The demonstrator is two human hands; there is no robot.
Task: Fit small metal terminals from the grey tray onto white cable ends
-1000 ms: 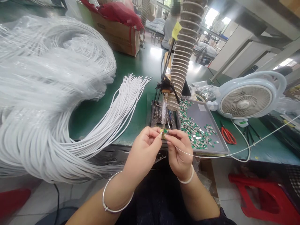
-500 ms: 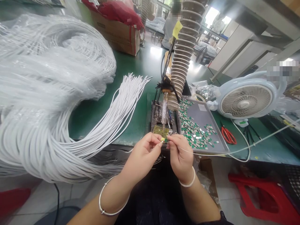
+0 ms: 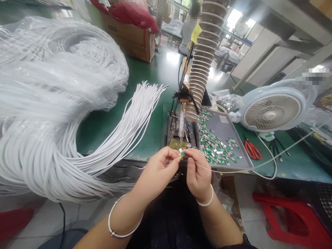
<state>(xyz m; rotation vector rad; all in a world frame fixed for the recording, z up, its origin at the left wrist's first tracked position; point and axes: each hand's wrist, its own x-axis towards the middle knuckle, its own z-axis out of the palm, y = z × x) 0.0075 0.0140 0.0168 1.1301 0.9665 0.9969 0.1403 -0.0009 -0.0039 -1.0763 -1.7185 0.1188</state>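
Observation:
My left hand [image 3: 158,170] and my right hand [image 3: 198,171] meet fingertip to fingertip at the near edge of the green bench. Between them they pinch a small green connector piece [image 3: 182,154]. The right hand's fingers also pinch the end of a thin white cable [image 3: 259,166], which trails off to the right across the bench. Both hands are closed in a pinch. Just beyond them stands a soldering iron [image 3: 182,121] on a dark stand with a yellow sponge pad [image 3: 177,144].
A grey tray [image 3: 228,131] holds several small green parts. A huge bundle of white cables [image 3: 52,103] fills the left. A white fan [image 3: 273,110], red scissors [image 3: 251,149], a ribbed exhaust hose [image 3: 204,52], a cardboard box [image 3: 129,36] and a red stool [image 3: 293,218] stand around. A person sits far behind.
Both hands have dropped slightly toward me, away from the iron's tip, still pinching the green piece and the cable end. The cable's slack on the right has sagged lower.

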